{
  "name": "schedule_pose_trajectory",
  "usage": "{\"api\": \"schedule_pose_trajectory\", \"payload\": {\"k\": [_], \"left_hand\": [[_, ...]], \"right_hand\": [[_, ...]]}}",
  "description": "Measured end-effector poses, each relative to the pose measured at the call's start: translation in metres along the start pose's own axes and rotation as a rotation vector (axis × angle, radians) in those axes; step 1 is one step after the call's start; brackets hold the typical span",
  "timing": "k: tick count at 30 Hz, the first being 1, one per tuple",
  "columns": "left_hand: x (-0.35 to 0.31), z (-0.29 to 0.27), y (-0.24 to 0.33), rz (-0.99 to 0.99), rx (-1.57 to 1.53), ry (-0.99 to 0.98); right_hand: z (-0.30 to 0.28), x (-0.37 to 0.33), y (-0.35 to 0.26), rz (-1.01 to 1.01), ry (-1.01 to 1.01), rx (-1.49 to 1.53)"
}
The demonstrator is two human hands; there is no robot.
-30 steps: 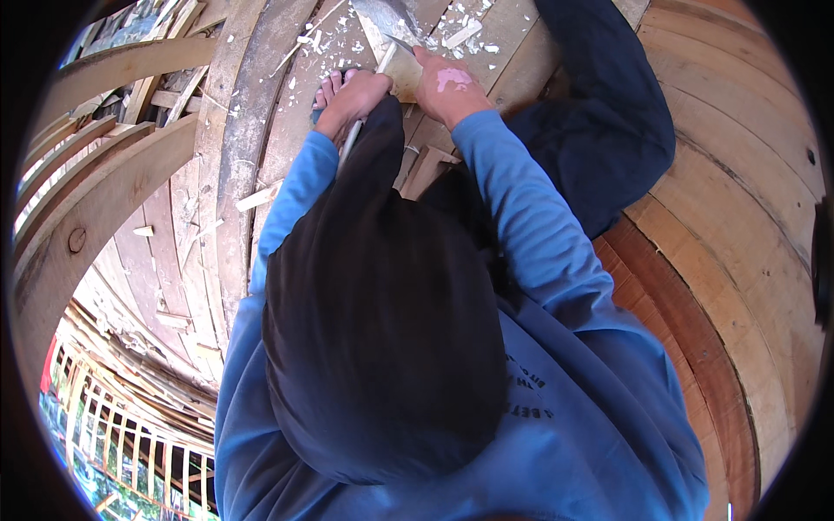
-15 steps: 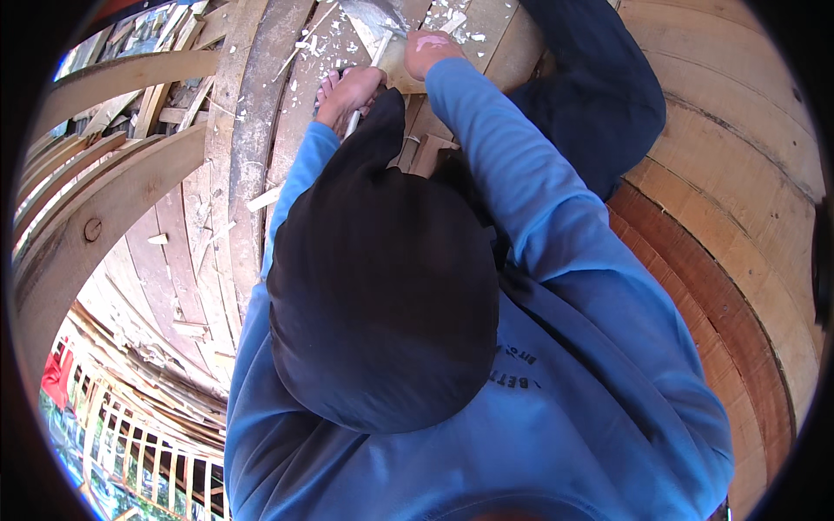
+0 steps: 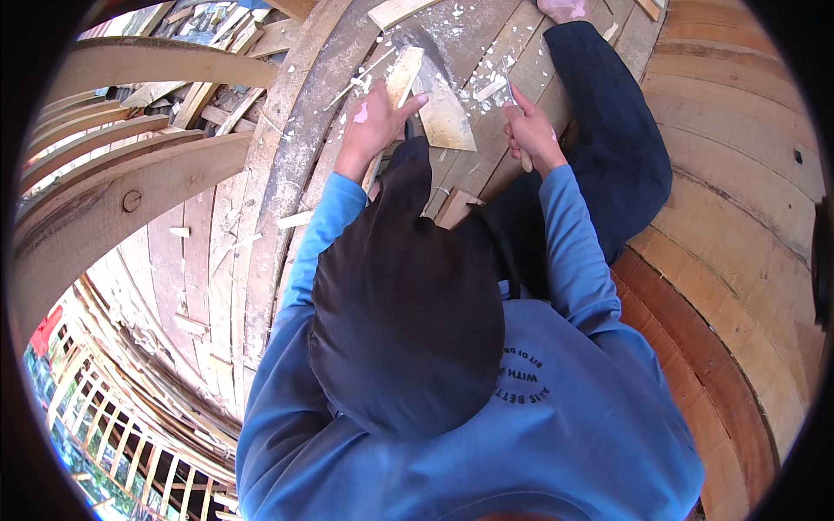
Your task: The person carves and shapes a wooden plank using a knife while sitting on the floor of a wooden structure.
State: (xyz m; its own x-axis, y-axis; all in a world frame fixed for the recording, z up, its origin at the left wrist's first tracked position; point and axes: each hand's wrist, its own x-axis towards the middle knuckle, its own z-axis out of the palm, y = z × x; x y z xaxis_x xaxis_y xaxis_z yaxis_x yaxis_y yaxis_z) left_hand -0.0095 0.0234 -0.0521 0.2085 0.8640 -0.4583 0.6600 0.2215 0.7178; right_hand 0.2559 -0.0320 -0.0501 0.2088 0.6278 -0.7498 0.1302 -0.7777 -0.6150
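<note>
My left hand (image 3: 373, 126) is closed around a pale wooden strip (image 3: 406, 71), its thumb stretched out to the right. The strip slants beside my raised, black-trousered knee (image 3: 404, 304), which hides its lower part. Underneath and to the right lies a flat, pale wooden board (image 3: 449, 122), with a dark grey patch at its far end that I cannot make out. My right hand (image 3: 534, 135) is closed on a knife (image 3: 526, 161); the end of its wooden handle shows below the fist and a thin blade points away from me.
White shavings (image 3: 469, 43) litter the plank floor (image 3: 295, 104). Another wood offcut (image 3: 400, 10) lies at the far side. Curved timber ribs (image 3: 130, 200) stand at left, and a planked wall (image 3: 738, 174) rises at right. My bare foot (image 3: 565, 9) rests at the top edge.
My right hand has moved right and nearer, away from the board and strip. My left hand has shifted right and turned over the strip, and the whole view has shifted.
</note>
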Motion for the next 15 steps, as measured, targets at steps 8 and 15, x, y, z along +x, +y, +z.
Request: {"api": "schedule_pose_trajectory", "payload": {"k": [8, 15], "left_hand": [[-0.007, -0.052, 0.048, 0.018, 0.055, 0.175], [-0.005, -0.045, 0.055, 0.044, 0.057, 0.241]], "right_hand": [[-0.013, 0.0, 0.022, -0.024, -0.045, 0.087], [-0.019, -0.006, 0.03, -0.037, -0.03, 0.098]]}}
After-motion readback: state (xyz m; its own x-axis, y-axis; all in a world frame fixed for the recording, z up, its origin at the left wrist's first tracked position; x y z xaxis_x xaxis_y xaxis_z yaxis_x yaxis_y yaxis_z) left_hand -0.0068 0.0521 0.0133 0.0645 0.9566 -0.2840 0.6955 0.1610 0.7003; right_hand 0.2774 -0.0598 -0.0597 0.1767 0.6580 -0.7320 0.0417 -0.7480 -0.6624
